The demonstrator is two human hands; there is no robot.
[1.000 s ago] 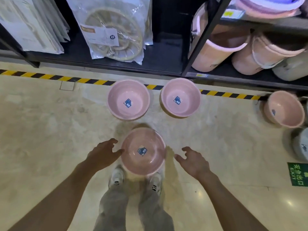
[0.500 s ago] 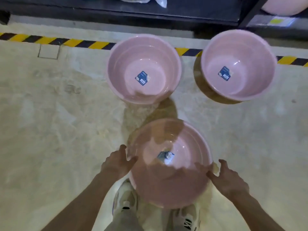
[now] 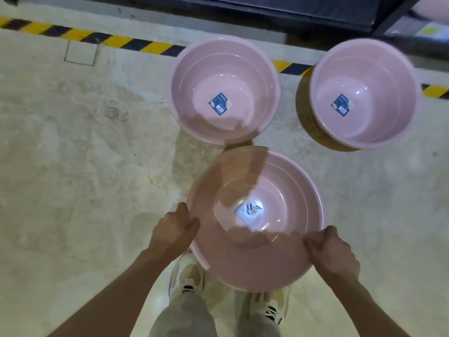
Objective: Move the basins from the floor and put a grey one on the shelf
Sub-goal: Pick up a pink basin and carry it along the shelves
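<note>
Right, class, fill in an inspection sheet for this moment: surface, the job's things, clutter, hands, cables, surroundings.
Surface: pale mottled floor, with a yellow-and-black hazard stripe along its far edge.
Job's things: three pink basins; the near basin is gripped at its rim on both sides, the middle basin and the right basin stand on the floor beyond it. No grey basin in view.
Clutter: nothing seen.
Hands: left hand grips the near basin's left rim; right hand grips its right rim.
Cables: nothing seen.
Surroundings: dark shelf base beyond the stripe; the person's shoes below the basin.
</note>
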